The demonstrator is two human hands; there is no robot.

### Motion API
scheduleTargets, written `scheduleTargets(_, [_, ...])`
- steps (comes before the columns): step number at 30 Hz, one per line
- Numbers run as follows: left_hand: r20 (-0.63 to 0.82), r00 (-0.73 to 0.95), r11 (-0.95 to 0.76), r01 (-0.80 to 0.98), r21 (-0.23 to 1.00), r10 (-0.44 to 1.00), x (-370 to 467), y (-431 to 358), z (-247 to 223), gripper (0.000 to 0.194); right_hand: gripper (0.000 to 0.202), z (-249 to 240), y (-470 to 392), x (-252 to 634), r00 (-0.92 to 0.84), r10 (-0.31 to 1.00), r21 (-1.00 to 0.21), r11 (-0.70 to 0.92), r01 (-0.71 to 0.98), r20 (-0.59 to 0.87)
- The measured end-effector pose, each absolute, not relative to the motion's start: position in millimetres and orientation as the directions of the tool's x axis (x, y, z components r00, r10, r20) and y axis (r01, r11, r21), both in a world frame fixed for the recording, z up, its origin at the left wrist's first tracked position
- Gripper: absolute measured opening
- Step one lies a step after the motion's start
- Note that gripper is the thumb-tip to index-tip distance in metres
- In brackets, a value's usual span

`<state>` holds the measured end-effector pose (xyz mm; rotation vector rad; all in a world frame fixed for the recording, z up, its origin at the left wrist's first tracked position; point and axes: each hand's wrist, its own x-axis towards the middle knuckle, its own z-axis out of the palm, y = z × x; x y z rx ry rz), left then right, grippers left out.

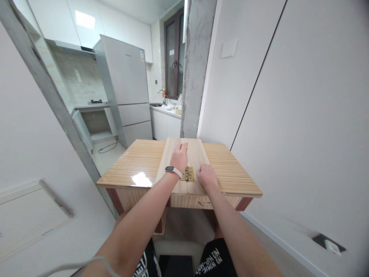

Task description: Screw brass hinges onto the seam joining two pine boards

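Observation:
Two pale wooden boards (198, 152) lie side by side on the desk, with a seam between them. A brass hinge (190, 175) lies across the seam, partly covered by my left wrist. My left hand (179, 157) reaches to the far part of the boards, its fingers drawn together. A small yellow piece (186, 146) shows at its fingertips; most of it is hidden. To the right of the hinge, my right hand (206, 175) rests on the right board with its fingers curled in, and nothing shows in them.
The desk top (138, 157) has a striped wood grain, and a drawer front (184, 201) sits below its near edge. White walls stand close on the left and right. Beyond the desk are a grey fridge (129, 77) and a kitchen counter (167, 117) with a sink.

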<state>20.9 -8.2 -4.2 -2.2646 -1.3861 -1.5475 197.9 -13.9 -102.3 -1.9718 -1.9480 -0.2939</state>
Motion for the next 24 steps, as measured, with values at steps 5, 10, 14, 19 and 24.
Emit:
scheduleTargets(5, [0.763,0.099,-0.579,0.716,0.391,0.639,22.2,-16.4,0.3,0.027,0.025,-102.0,-14.3,198.2,0.029,0.921,-0.108,0.014,0.994,0.390])
scheduleTargets(10, [0.744,0.079,-0.537,0.743,0.400,0.663,26.1,-20.1,1.6,0.023,0.024,-103.0,-14.0,198.8,0.031,0.919,-0.109,0.013,0.994,0.393])
scheduleTargets(14, [0.741,0.074,-0.525,0.752,0.398,0.667,27.7,-19.8,2.0,0.022,0.025,-102.9,-14.0,199.0,0.027,0.918,-0.103,0.015,0.995,0.396])
scheduleTargets(19, [0.741,0.055,-0.491,0.782,0.385,0.670,27.8,-20.2,2.6,0.022,0.026,-102.9,-14.2,198.6,0.029,0.920,-0.106,0.013,0.994,0.390])
scheduleTargets(24, [0.736,0.072,-0.491,0.787,0.373,0.674,26.4,-19.7,3.1,0.022,0.027,-102.7,-14.5,198.3,0.036,0.926,-0.118,0.010,0.993,0.376])
